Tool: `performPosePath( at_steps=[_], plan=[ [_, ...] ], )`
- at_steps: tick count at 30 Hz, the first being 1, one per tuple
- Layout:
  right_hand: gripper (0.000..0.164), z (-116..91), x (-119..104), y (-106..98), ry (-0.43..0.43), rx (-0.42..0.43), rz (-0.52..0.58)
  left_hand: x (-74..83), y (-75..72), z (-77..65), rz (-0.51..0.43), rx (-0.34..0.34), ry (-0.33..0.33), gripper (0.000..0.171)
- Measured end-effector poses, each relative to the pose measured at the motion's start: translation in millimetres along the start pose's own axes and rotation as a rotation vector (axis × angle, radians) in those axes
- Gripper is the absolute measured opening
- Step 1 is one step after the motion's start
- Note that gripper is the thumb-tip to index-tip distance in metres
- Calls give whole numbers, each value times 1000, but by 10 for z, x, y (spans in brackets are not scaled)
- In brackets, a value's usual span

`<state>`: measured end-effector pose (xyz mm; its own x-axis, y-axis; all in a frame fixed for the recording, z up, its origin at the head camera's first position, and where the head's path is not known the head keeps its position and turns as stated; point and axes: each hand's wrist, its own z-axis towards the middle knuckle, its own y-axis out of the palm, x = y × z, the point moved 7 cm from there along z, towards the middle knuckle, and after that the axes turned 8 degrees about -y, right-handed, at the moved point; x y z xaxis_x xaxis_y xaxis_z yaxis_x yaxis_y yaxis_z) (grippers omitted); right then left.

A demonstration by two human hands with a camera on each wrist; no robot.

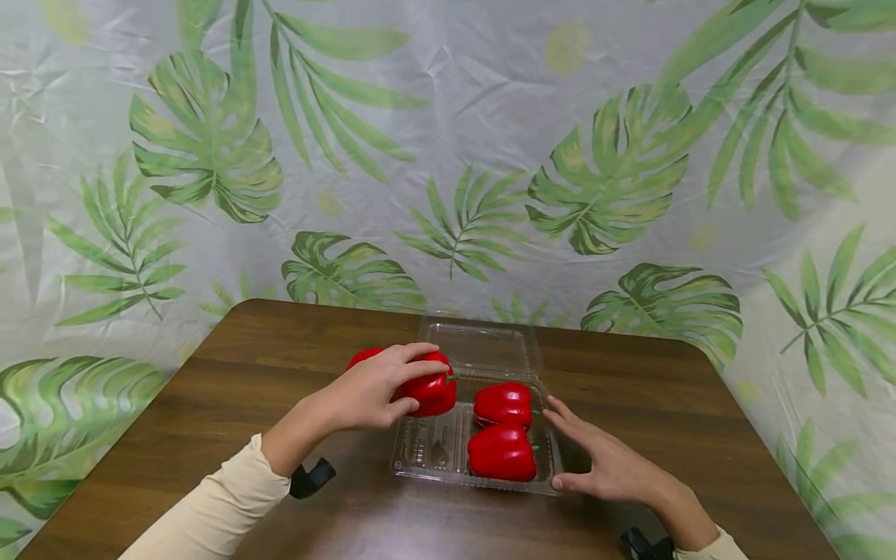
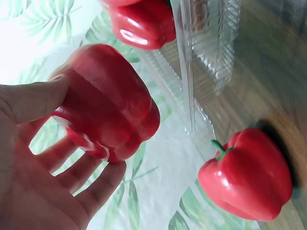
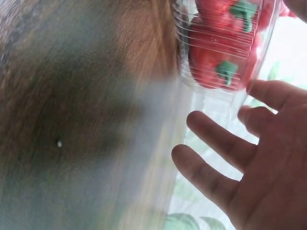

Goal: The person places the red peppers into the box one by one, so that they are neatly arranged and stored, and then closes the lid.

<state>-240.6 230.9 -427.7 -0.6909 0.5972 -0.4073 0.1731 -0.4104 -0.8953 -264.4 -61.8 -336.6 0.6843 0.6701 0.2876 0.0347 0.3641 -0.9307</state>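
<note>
My left hand (image 1: 381, 387) grips a red bell pepper (image 1: 435, 391) from above, over the left side of a clear plastic clamshell container (image 1: 427, 465). In the left wrist view the thumb and fingers hold this pepper (image 2: 105, 103) well off the table. Two more red bell peppers, a far one (image 1: 502, 404) and a near one (image 1: 502, 453), lie side by side in the container's right half, stems to the right. My right hand (image 1: 609, 463) has its fingers spread and touches the container's right edge with its fingertips and thumb.
Another red bell pepper (image 2: 247, 175) lies on the table to the container's left, partly hidden behind my left hand in the head view. The container's lid (image 1: 483, 346) is folded back, away from me. Behind the brown wooden table (image 1: 280, 342) hangs a leaf-print curtain (image 1: 448, 140).
</note>
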Motion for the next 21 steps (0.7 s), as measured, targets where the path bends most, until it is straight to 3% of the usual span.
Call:
performPosePath(
  at_steps=[6,21],
  plan=[
    [87,1,18,18,0,-1,1,60,73,16,5,-37,12,54],
    [87,-12,45,16,2,3,-11,35,232,71,29,-56,17,55]
  ],
)
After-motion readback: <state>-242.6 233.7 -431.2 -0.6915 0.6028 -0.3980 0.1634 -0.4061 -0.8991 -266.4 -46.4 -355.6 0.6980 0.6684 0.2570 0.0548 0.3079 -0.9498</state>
